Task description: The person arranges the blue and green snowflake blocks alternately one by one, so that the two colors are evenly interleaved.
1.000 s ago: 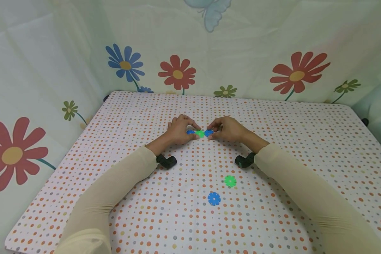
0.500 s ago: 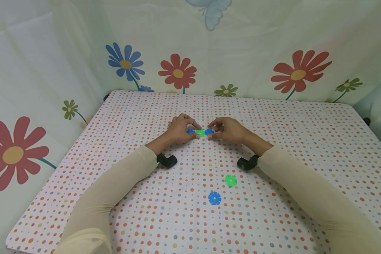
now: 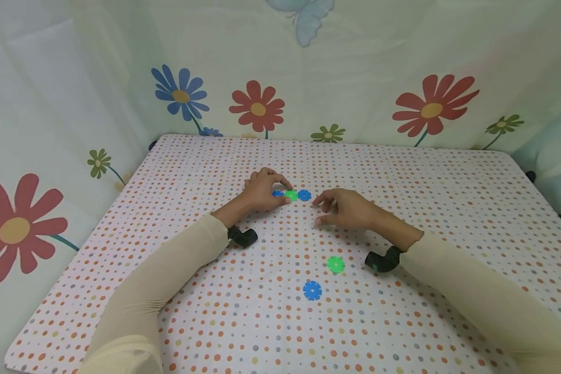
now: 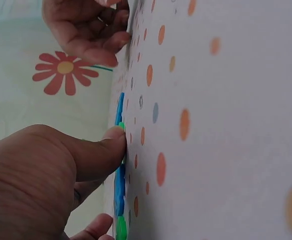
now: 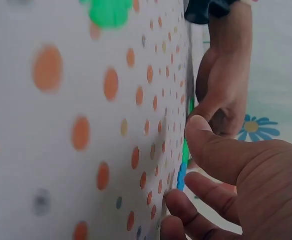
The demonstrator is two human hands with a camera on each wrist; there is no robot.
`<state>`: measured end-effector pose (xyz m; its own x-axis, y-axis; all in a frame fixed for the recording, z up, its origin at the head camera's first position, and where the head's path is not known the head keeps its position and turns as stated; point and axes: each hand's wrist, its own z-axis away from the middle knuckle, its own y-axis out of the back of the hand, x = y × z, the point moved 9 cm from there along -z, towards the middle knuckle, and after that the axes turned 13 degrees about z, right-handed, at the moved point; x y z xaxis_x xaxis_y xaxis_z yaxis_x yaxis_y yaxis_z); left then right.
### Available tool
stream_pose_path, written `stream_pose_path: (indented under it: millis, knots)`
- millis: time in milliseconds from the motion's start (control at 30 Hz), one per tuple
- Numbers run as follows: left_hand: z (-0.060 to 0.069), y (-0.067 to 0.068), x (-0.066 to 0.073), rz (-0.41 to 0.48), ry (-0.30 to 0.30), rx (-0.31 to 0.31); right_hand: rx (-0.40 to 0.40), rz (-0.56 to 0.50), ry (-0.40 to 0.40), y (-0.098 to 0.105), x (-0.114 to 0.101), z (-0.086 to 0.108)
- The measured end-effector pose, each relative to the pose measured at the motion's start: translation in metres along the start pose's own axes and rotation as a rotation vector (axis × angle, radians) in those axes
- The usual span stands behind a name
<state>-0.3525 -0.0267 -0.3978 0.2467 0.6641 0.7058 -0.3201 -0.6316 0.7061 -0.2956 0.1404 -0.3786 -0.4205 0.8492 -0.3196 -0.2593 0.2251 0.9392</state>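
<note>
My left hand [image 3: 263,192] pinches a green notched interlocking disc [image 3: 292,196] between thumb and forefinger, flat on the table. To its right lies a blue notched disc [image 3: 305,195] in line with it, touching or nearly so. Another blue disc [image 3: 278,194] shows partly under the left hand. In the left wrist view, a further green disc [image 4: 121,228] sits beyond that one in the same row. My right hand [image 3: 348,209] hovers just right of the row, fingers loosely bent and holding nothing. Whether the discs interlock is too small to tell.
Nearer the front, a loose green disc [image 3: 336,264] and a loose blue disc [image 3: 312,290] lie apart on the dotted tabletop [image 3: 224,311]. A flower-printed curtain [image 3: 355,62] hangs behind the table. Each wrist wears a black camera mount [image 3: 382,259].
The right hand has let go of the right-hand blue disc and drawn back toward the right and nearer the front. The left hand keeps its place on the row.
</note>
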Motion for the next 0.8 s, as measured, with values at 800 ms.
stream_pose_path:
  millis: [800]
  knots:
    - [-0.010, -0.015, 0.020, 0.010, 0.000, -0.075, -0.099, -0.020, 0.090, -0.019, -0.014, 0.079]
